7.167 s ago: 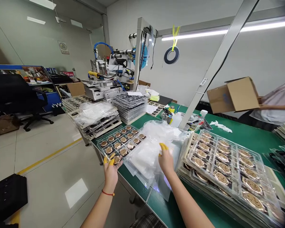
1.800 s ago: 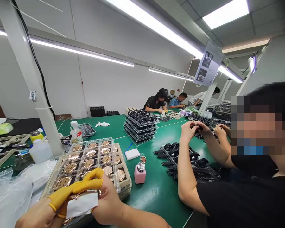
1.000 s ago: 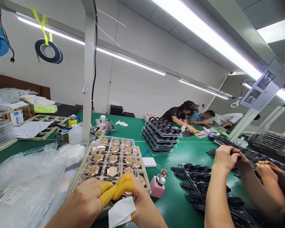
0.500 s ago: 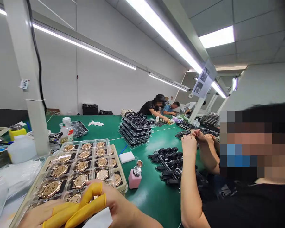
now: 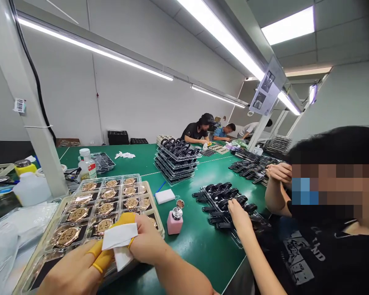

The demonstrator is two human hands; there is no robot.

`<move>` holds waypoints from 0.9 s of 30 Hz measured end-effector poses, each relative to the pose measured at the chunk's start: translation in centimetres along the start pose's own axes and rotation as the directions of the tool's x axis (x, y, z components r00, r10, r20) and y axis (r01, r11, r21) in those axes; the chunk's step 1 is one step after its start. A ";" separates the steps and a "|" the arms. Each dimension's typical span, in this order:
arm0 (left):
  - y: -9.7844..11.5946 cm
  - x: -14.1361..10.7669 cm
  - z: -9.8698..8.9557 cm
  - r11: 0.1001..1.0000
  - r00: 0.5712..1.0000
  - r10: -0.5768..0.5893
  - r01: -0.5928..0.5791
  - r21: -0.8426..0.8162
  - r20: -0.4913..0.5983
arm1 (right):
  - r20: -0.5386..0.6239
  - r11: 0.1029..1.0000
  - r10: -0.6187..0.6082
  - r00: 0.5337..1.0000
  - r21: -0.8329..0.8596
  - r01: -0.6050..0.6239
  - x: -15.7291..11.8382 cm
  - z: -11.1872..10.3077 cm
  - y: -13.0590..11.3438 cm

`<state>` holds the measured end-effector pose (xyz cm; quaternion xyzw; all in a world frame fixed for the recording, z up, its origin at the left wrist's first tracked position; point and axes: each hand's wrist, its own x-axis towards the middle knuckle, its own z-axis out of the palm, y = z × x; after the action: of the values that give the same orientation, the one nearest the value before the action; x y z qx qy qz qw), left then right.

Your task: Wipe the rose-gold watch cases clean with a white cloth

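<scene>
Both my hands are at the bottom of the view, over the near corner of a beige tray (image 5: 157, 219) under clear lidded compartments of gold medallions (image 5: 67, 237). My right hand (image 5: 147, 241) pinches a white wipe (image 5: 119, 237). My left hand (image 5: 70, 270) is closed up under that wipe, its fingers in yellow finger cots (image 5: 98, 258). Whatever lies between my hands is hidden by the wipe and my fingers.
A pink pump bottle (image 5: 175, 221) and a white sponge (image 5: 165, 196) stand just right of the tray. Beyond are stacked trays of black straps (image 5: 176, 159). A co-worker's hand (image 5: 240, 215) rests at a strap tray. A plastic bag (image 5: 27, 217) lies left.
The white wipe has risen between my hands and now covers my fingertips. The co-worker's hands have separated, one dropping to the strap tray. The view has tilted slightly.
</scene>
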<state>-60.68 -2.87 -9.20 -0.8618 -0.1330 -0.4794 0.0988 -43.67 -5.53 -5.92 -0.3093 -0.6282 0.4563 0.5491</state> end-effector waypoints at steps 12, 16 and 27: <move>3.9 2.4 -0.4 0.578 0.719 -0.688 0.623 -0.527 0.096 | -0.172 0.993 -0.092 0.981 -0.089 0.078 -1.2 -1.5 -0.9; 4.3 2.5 -0.8 0.786 0.842 -0.539 0.492 -0.373 -0.024 | -0.091 0.918 -0.324 0.942 -0.272 0.290 -1.8 -0.5 -1.6; 3.4 3.6 -1.9 0.936 0.896 -0.348 0.347 -0.054 -0.274 | -0.118 0.938 -0.325 0.938 -0.164 0.304 -1.9 -0.4 -0.2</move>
<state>-59.28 -6.16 -5.26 -0.7480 -0.2685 -0.6063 0.0278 -42.85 -7.21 -6.56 -0.2753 -0.6596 0.2927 0.6352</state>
